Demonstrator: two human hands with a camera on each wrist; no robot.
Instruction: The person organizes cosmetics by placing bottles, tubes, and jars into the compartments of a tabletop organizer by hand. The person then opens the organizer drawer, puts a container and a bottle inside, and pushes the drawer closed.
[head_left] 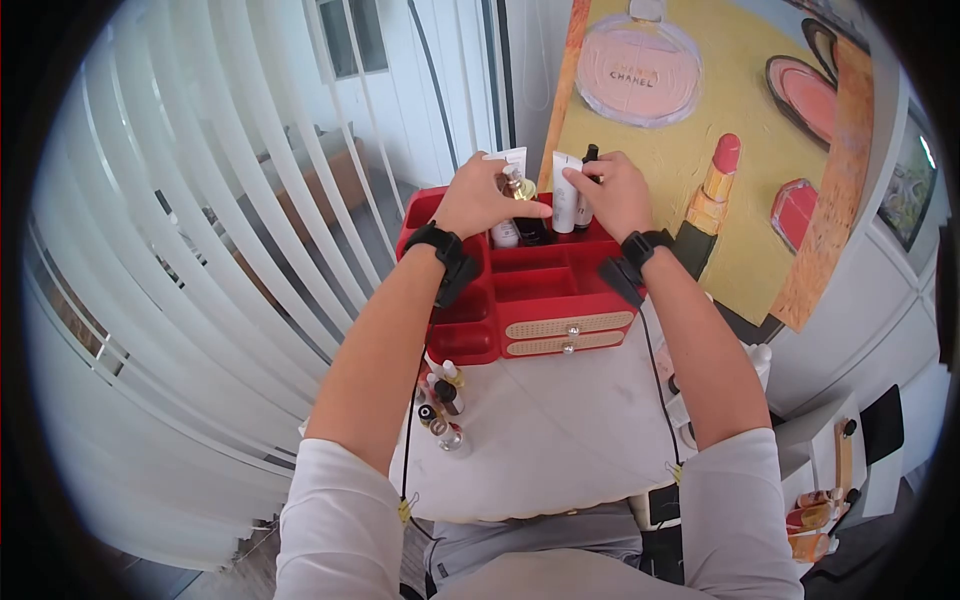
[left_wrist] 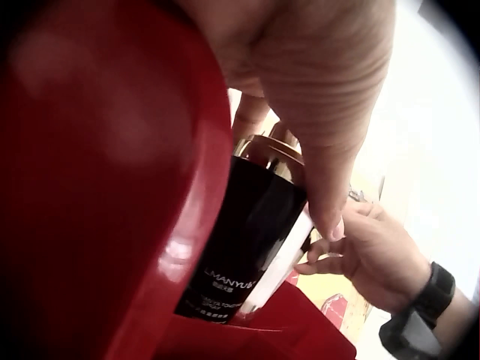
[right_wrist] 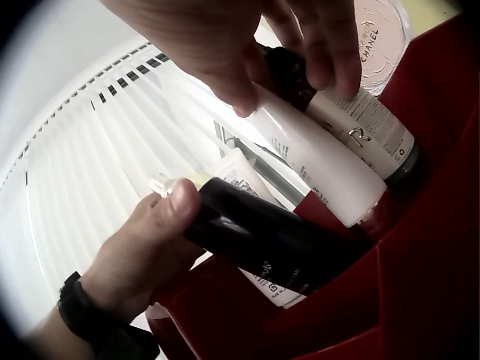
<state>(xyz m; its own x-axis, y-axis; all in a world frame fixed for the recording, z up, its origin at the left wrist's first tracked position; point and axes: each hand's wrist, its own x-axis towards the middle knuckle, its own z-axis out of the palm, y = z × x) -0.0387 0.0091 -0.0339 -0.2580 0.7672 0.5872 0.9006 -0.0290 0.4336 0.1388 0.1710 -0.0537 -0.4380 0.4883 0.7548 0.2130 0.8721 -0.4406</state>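
My left hand [head_left: 480, 200] grips one glossy black bottle [left_wrist: 251, 232]; my right hand [head_left: 612, 195] pinches one smooth white tube [right_wrist: 319, 161], both in the red plastic organizer [head_left: 530, 290].

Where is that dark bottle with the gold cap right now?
In the head view, the dark bottle stands in the back row of the red organizer, under the left hand, just left of the white tube.

"CHANEL" reads across the round pink perfume bottle painted on the yellow canvas [head_left: 640, 68], while "LMANYU" runs in white lettering down the glossy black gold-capped bottle [left_wrist: 247, 247] standing in the red plastic organiser [left_wrist: 112, 187].
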